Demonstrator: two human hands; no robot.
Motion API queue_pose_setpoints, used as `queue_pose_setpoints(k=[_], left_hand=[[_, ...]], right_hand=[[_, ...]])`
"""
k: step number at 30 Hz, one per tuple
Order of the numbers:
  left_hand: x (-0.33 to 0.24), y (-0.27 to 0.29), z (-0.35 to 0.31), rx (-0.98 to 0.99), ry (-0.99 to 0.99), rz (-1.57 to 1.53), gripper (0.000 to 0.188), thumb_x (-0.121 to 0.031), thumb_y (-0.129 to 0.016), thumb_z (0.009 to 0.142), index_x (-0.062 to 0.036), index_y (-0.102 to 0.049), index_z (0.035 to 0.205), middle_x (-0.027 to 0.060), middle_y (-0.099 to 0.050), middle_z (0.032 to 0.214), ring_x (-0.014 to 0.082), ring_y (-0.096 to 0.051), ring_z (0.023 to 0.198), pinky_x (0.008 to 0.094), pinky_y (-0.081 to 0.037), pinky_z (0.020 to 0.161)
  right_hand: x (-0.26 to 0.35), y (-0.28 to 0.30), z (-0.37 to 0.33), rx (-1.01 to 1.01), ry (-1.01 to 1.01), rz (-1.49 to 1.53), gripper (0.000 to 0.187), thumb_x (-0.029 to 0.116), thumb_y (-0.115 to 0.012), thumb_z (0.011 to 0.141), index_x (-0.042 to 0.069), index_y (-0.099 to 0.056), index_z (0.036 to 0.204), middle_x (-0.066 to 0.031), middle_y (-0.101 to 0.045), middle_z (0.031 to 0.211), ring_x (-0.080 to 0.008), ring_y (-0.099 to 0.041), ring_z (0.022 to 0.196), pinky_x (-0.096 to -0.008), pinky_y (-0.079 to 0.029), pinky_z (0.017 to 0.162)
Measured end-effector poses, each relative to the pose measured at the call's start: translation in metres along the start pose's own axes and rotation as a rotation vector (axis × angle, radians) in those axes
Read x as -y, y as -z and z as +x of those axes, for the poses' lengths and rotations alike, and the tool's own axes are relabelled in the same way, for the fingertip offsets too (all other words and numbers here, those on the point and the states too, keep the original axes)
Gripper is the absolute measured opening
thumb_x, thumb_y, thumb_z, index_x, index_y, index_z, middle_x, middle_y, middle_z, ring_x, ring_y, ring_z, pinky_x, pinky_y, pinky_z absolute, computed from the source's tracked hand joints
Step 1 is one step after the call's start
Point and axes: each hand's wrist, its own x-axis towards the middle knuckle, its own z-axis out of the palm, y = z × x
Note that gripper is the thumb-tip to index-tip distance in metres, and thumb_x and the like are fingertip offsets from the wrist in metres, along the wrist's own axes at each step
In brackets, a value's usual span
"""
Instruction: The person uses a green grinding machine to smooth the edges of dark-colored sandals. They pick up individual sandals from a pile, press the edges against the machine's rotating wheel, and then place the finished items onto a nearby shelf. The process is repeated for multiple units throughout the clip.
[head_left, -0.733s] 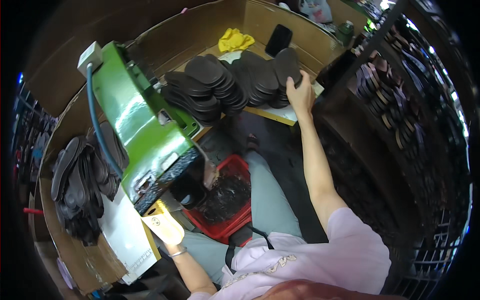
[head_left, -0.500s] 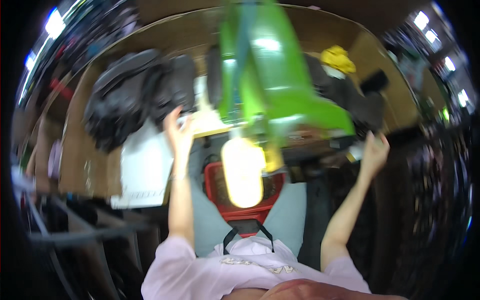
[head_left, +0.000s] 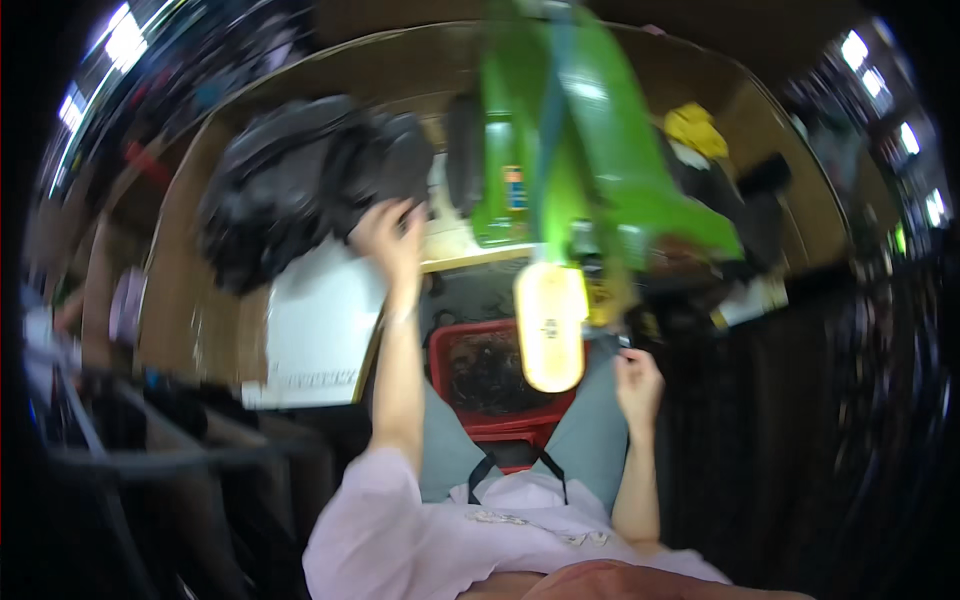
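My left hand (head_left: 392, 245) reaches to the lower edge of a pile of dark grey soft pieces (head_left: 285, 185). Its fingers are apart and touch the pile, or come very close; blur hides which. Lower and to the right, above my thigh, my right hand (head_left: 638, 385) pinches with thumb and forefinger at a small dark and shiny thing (head_left: 622, 343), too small to name. Between the hands stands a large glossy green machine (head_left: 625, 150). In front of its lower part is a pale yellow oblong piece (head_left: 551, 350).
A cardboard box wall (head_left: 185, 290) curves round the work area. White flat boards (head_left: 325, 315) lie below the grey pile. A red basket (head_left: 440, 365) with dark scraps sits between my legs. A yellow bundle (head_left: 697, 130) lies at the far right, near more dark pieces.
My right hand has come inward and down, from the far right to beside the yellow piece. My left hand has moved up against the dark grey pile. The whole view has shifted slightly.
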Motion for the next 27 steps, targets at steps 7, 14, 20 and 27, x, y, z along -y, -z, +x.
queue_pose_setpoints(k=[7, 14, 20, 27], left_hand=[[-0.087, 0.19, -0.116, 0.108, 0.231, -0.472, 0.022, 0.0, -0.049, 0.052, -0.005, -0.04, 0.071, 0.0104, -0.049, 0.078, 0.0289, -0.052, 0.084, 0.0425, -0.042, 0.085], [-0.185, 0.146, -0.15, 0.365, 0.766, -1.258, 0.041, -0.013, -0.067, 0.066, -0.0013, -0.053, 0.103, 0.0165, -0.058, 0.101, 0.0297, -0.056, 0.101, 0.0424, -0.045, 0.09], [-0.196, 0.095, -0.193, 0.974, 0.881, -0.978, 0.032, -0.014, -0.071, 0.081, 0.0033, -0.062, 0.106, 0.0124, -0.067, 0.091, 0.0134, -0.062, 0.082, 0.0282, -0.05, 0.074], [-0.2, 0.077, -0.128, 0.909, 0.65, -0.876, 0.018, -0.006, -0.065, 0.085, 0.0041, -0.065, 0.1, 0.0033, -0.066, 0.087, 0.0068, -0.057, 0.074, 0.0216, -0.047, 0.068]], right_hand=[[0.023, -0.029, -0.039, 0.839, -0.599, 1.199, 0.062, 0.05, -0.046, 0.094, 0.0, -0.043, 0.131, -0.0177, -0.062, 0.104, -0.0238, -0.065, 0.088, -0.0345, -0.056, 0.069], [0.002, 0.04, -0.068, 0.645, -0.622, 1.121, 0.052, 0.006, -0.071, 0.075, -0.003, -0.052, 0.123, -0.0124, -0.06, 0.114, -0.0198, -0.058, 0.105, -0.0321, -0.045, 0.094], [-0.034, 0.04, -0.135, 0.484, -0.659, 1.018, 0.056, -0.005, -0.074, 0.071, -0.006, -0.051, 0.121, -0.0127, -0.06, 0.116, -0.0192, -0.058, 0.106, -0.0332, -0.046, 0.094], [0.006, 0.013, -0.132, 0.558, -0.59, 0.959, 0.047, -0.002, -0.077, 0.069, -0.005, -0.058, 0.112, -0.0079, -0.062, 0.108, -0.0162, -0.058, 0.098, -0.03, -0.047, 0.089]])
